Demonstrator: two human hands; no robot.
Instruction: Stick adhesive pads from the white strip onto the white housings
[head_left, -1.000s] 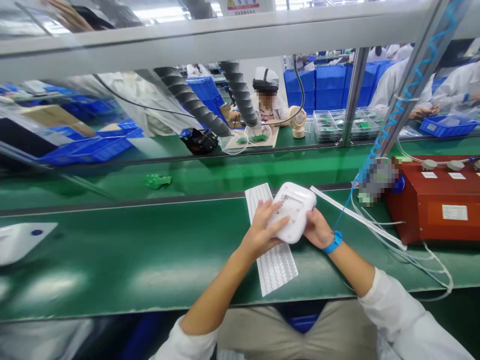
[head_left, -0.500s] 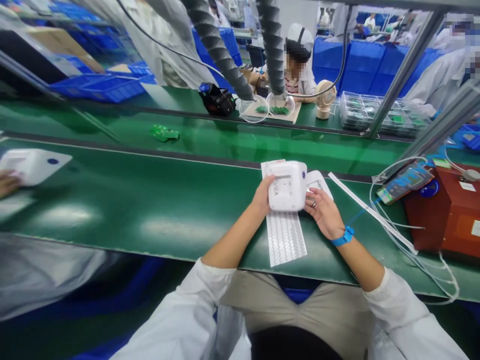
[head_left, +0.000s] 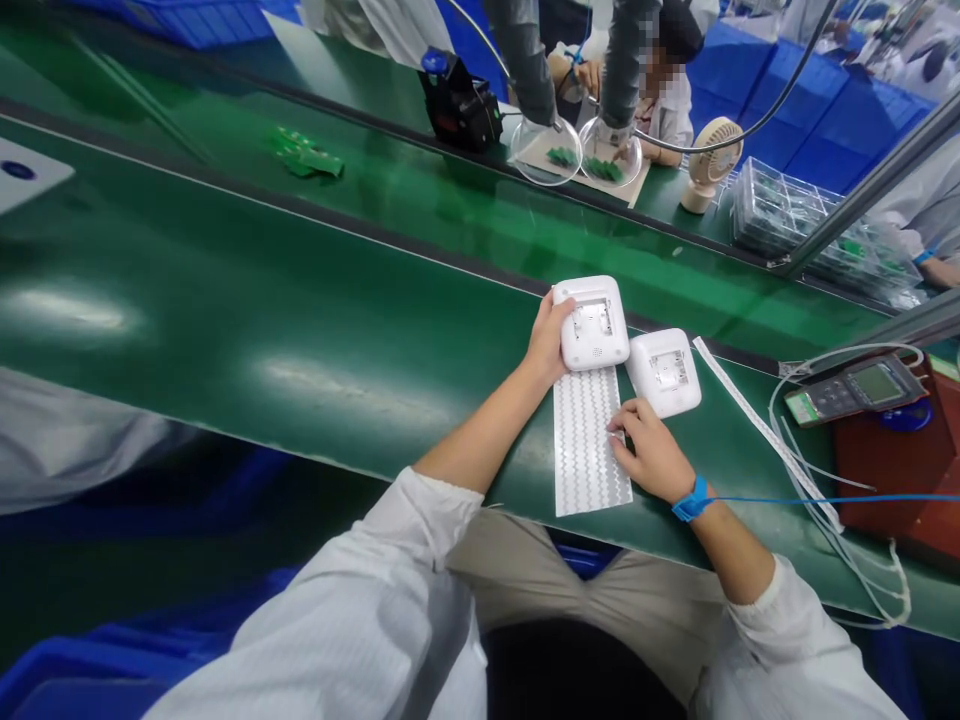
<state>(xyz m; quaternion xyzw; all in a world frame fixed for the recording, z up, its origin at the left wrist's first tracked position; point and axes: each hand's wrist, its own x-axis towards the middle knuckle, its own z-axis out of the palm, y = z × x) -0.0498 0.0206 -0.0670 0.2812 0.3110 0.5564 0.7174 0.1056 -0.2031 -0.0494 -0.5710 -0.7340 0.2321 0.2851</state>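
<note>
My left hand (head_left: 550, 338) grips the left side of a white square plastic device (head_left: 592, 350), tilted up with its open battery compartment facing me. Beneath it lies a white sheet of labels (head_left: 583, 450) printed in zigzag columns. My right hand (head_left: 651, 452) is at the right edge of this sheet, fingers bent in and thumb near the index fingertip. Whatever is between those fingertips is too small to make out. A second white device (head_left: 666, 374) lies just beyond the right hand, its battery compartment also uncovered. A blue wrist strap (head_left: 691, 499) circles my right wrist.
A thin white strip (head_left: 765, 430) and pale tubes (head_left: 847, 560) lie at right, beside a meter (head_left: 859, 388) on a red-brown box (head_left: 885, 480). Green pieces (head_left: 304, 155) lie on the belt beyond. A co-worker (head_left: 664, 105) sits opposite, behind two duct hoods (head_left: 546, 152).
My right hand has left the devices and come down to the label sheet's right edge. The held device has tipped upward, showing its battery compartment more fully. The view has turned.
</note>
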